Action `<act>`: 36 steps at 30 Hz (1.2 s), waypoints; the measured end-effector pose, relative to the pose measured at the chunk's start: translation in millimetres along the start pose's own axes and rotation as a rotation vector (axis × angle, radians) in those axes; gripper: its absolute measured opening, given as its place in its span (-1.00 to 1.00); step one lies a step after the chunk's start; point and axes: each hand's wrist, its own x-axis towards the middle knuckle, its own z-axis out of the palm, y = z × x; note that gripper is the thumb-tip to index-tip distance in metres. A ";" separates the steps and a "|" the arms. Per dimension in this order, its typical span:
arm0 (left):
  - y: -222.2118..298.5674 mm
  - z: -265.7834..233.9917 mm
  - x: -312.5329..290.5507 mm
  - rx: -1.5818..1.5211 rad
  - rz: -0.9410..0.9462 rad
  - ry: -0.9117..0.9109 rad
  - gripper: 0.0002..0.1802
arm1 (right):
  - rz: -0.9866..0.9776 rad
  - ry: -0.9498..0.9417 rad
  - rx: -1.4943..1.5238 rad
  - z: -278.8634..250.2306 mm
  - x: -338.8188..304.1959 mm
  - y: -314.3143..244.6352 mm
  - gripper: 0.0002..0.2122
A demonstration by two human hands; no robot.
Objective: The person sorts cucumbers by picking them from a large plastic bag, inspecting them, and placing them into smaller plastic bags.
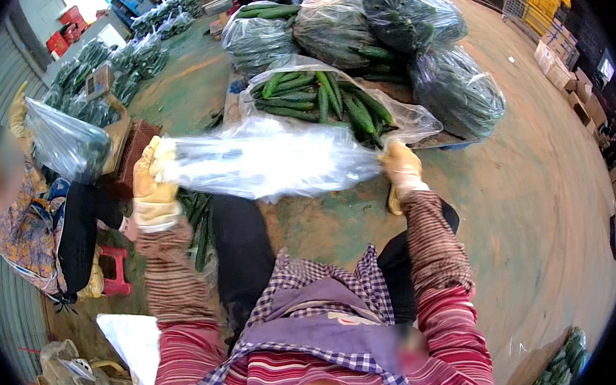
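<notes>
A clear plastic bag (267, 159) is stretched wide between my two gloved hands, above my knees. My left hand (154, 177), in a pale yellow glove, is closed on the bag's left end. At its right end, my right hand (402, 167) grips the gathered plastic in a similar glove. The bag looks flat, with nothing visible in it. Just beyond it lies an opened plastic sack of green cucumbers (323, 96), its mouth folded back. Below my left hand, more cucumbers (200, 224) lie partly hidden by my arm and leg.
Full plastic sacks (454, 88) are heaped behind the open one. At left, a co-worker beside a red stool (117, 271) holds up a plastic bag (69, 141) near a scale (100, 82). Filled bags (557, 379) lie at lower right; cardboard boxes (583, 98) line the right wall.
</notes>
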 end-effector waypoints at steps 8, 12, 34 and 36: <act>-103.4 114.8 55.4 1.271 0.177 -0.416 -0.84 | -0.851 0.161 0.377 -31.9 -32.6 -90.5 0.01; -57.0 99.5 93.0 2.526 0.975 -0.326 -0.60 | -0.430 0.393 -0.222 -25.2 -1.6 -73.8 -0.51; -231.2 -137.3 257.4 1.219 -0.620 -0.498 -0.48 | 0.212 -0.154 -0.144 181.9 244.2 28.0 -0.16; -247.0 -164.6 243.6 0.805 -0.640 -0.136 -0.57 | 0.220 -0.244 0.386 188.7 220.2 5.8 -0.18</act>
